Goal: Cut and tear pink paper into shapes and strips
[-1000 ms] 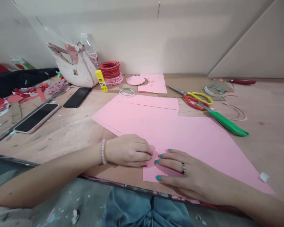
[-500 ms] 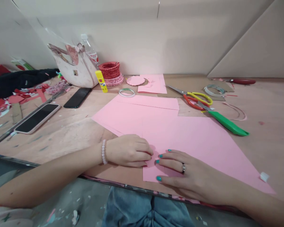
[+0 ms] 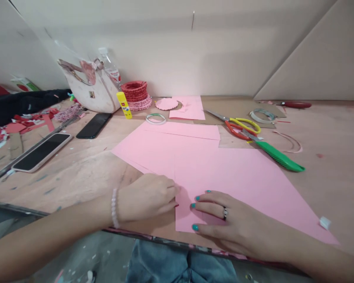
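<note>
A large pink paper sheet (image 3: 238, 177) lies on the wooden table (image 3: 76, 169) in front of me, on top of other pink sheets. My left hand (image 3: 147, 196), with a bead bracelet on the wrist, rests at the sheet's left edge, fingers curled together and the tips touching that edge. Whether they pinch it is hidden. My right hand (image 3: 233, 224), with teal nails and a ring, lies flat on the sheet's near corner with its fingers spread.
Scissors (image 3: 238, 125) and a green-handled tool (image 3: 279, 157) lie beyond the sheet on the right. A tape ring (image 3: 155, 118), a glue stick (image 3: 124, 104), stacked red paper rings (image 3: 135, 94), a bag (image 3: 91, 90) and two phones (image 3: 41, 152) (image 3: 93, 125) sit to the left.
My left hand has slid a little to the left, off the sheet and to its edge. The right hand stays flat on the paper. The camera has tilted slightly.
</note>
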The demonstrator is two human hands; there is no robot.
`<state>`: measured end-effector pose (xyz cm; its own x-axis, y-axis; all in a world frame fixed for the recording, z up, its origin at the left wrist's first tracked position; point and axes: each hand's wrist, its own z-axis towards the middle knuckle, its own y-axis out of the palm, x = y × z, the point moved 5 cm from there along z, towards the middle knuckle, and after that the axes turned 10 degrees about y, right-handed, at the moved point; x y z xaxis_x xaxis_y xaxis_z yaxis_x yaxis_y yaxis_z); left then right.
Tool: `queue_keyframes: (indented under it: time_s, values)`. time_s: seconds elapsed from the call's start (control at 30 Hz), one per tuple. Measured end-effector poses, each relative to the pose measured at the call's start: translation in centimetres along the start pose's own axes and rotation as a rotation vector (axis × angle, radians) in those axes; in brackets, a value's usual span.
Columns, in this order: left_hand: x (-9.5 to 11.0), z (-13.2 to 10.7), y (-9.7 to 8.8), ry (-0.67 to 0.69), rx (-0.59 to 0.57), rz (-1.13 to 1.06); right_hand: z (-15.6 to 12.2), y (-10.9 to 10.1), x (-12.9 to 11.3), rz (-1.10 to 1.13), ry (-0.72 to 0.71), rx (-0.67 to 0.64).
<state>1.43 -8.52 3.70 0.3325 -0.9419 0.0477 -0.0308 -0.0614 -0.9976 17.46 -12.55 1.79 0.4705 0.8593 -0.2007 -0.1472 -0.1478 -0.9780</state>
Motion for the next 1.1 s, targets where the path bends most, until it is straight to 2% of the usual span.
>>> queue_keyframes:
  time_s: [0.1, 0.23, 0.33, 0.4, 0.53, 0.63, 0.8, 1.1]
  values:
    - [1.6, -0.4, 0.6, -0.059, -0.153, 0.038, 0.0, 0.1, 0.1, 0.013, -0.002, -0.001]
    - [3.9, -0.2, 1.3, -0.087, -0.252, 0.132, -0.2, -0.2, 0.0, 0.017, -0.021, 0.021]
    - [4.8, 0.1, 1.0, -0.187, -0.232, 0.249, -0.2, -0.2, 0.0, 0.024, -0.022, 0.011]
    - [5.1, 0.3, 0.4, -0.248, -0.179, 0.337, -0.2, -0.2, 0.0, 0.024, 0.001, 0.0]
    - [5.8, 0.8, -0.5, -0.278, -0.044, 0.47, -0.1, 0.0, 0.0, 0.016, 0.014, -0.026]
    - [6.1, 0.9, -0.1, -0.292, -0.013, 0.525, 0.0, -0.1, 0.0, 0.009, 0.004, -0.024]
    - [6.4, 0.7, 0.7, -0.303, 0.001, 0.504, 0.1, -0.3, -0.2, -0.004, -0.019, 0.009]
    - [6.2, 0.6, 0.7, -0.31, -0.003, 0.446, 0.0, -0.3, 0.2, 0.041, 0.023, -0.021]
